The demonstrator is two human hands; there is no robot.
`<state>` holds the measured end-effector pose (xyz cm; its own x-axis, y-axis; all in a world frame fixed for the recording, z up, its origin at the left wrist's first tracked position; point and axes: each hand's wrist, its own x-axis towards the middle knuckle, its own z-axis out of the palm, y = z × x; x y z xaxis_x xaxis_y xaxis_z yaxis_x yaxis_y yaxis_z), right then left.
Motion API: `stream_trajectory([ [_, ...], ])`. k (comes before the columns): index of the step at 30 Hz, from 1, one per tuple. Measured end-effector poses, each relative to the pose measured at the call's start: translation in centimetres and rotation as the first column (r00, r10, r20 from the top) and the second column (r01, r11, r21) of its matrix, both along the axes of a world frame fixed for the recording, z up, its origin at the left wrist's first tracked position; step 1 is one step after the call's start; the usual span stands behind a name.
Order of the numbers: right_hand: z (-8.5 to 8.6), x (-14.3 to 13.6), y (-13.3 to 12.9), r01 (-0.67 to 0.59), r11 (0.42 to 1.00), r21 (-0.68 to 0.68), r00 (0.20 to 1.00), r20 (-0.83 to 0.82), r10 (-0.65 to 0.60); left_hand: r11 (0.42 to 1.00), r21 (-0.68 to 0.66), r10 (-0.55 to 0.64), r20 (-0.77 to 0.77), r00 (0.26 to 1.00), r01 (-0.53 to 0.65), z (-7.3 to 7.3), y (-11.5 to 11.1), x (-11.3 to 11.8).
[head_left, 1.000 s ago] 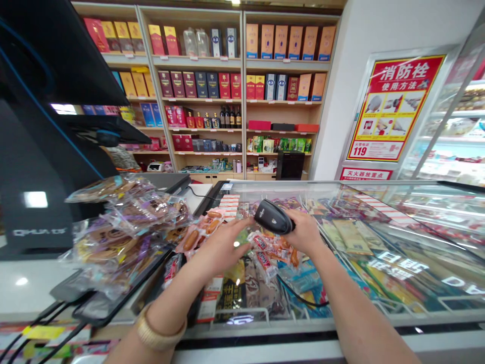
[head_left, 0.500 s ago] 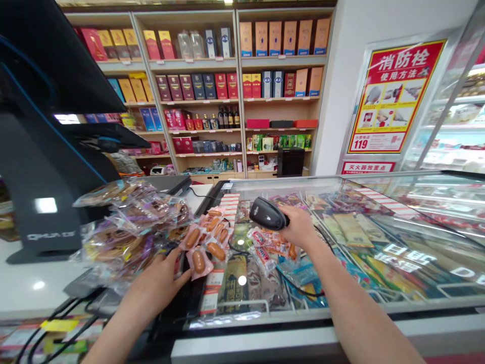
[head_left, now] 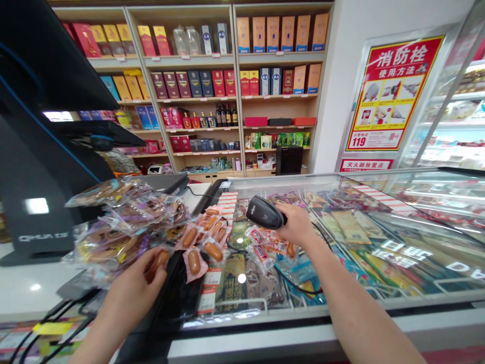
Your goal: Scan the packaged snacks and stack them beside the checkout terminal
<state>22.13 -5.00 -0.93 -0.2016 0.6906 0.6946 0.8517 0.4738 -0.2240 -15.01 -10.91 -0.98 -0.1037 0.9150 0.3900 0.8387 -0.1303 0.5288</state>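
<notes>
My left hand [head_left: 138, 283] is closed on a small packaged sausage that shows between its thumb and fingers, at the right edge of a heap of clear plastic packets [head_left: 117, 227]. In my right hand [head_left: 297, 225] is a black barcode scanner [head_left: 265, 212], held over the glass freezer top with its head pointing left. Several pink-wrapped sausages [head_left: 194, 262] lie between the hands, on the freezer's left edge. Below the scanner, several red-and-white wrapped snacks [head_left: 261, 253] rest on the glass.
A dark monitor stand [head_left: 38, 202] rises at the left. The glass-topped freezer [head_left: 303, 328] stretches to the right, with a black cable [head_left: 299, 289] looping over it. Shelves of boxes and bottles [head_left: 200, 129] stand behind. A red poster [head_left: 394, 96] hangs on the wall.
My left hand has moved left and back from the pink-wrapped sausages, and a sausage now shows in its grip. My right hand and the scanner have barely moved.
</notes>
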Motion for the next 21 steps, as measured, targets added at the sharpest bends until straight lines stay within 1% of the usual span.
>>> stream_trajectory([
  [1,0.0,0.0,0.0,0.003,1.000,0.000,1.000,0.001,-0.003,0.999,0.026,-0.040,0.105,0.994,0.037,0.6,0.3,0.4],
  [3,0.1,0.0,0.0,0.005,1.000,-0.001,1.000,-0.001,-0.005,0.991,0.053,-0.130,0.284,0.950,0.120,1.8,1.1,1.7],
  [4,0.1,0.1,0.0,0.001,1.000,-0.001,1.000,-0.002,-0.001,0.985,0.068,-0.174,0.355,0.919,0.160,2.5,1.7,2.6],
  [6,0.0,0.2,0.0,-0.010,1.000,-0.001,1.000,-0.005,0.010,0.974,0.096,-0.225,0.462,0.858,0.204,3.7,3.2,4.6],
  [8,-0.1,0.2,0.1,-0.011,1.000,0.005,1.000,-0.013,0.011,0.955,0.129,-0.292,0.580,0.760,0.268,4.6,4.8,6.7],
  [10,-0.2,0.3,0.2,-0.002,1.000,0.008,1.000,-0.017,0.002,0.925,0.166,-0.357,0.692,0.628,0.342,5.1,6.2,8.5],
  [11,-0.2,0.3,0.2,0.003,1.000,0.007,1.000,-0.016,-0.002,0.911,0.181,-0.375,0.735,0.565,0.370,5.1,6.7,9.2],
  [13,-0.3,0.3,0.2,0.009,1.000,0.008,1.000,-0.011,-0.009,0.895,0.192,-0.381,0.797,0.468,0.402,4.9,7.6,10.1],
  [16,-0.3,0.4,0.2,0.017,1.000,0.011,1.000,-0.006,-0.017,0.879,0.177,-0.356,0.861,0.363,0.443,3.9,8.2,10.4],
  [19,-0.2,0.4,0.0,0.012,1.000,-0.005,1.000,0.000,-0.012,0.855,0.182,-0.360,0.883,0.302,0.486,2.9,8.2,10.0],
  [20,-0.1,0.4,0.0,0.009,1.000,-0.009,1.000,-0.002,-0.009,0.854,0.185,-0.363,0.882,0.301,0.487,2.6,8.1,9.9],
  [21,-0.1,0.5,0.0,0.004,1.000,-0.014,1.000,-0.006,-0.005,0.858,0.186,-0.365,0.876,0.315,0.478,2.4,8.1,9.8],
])
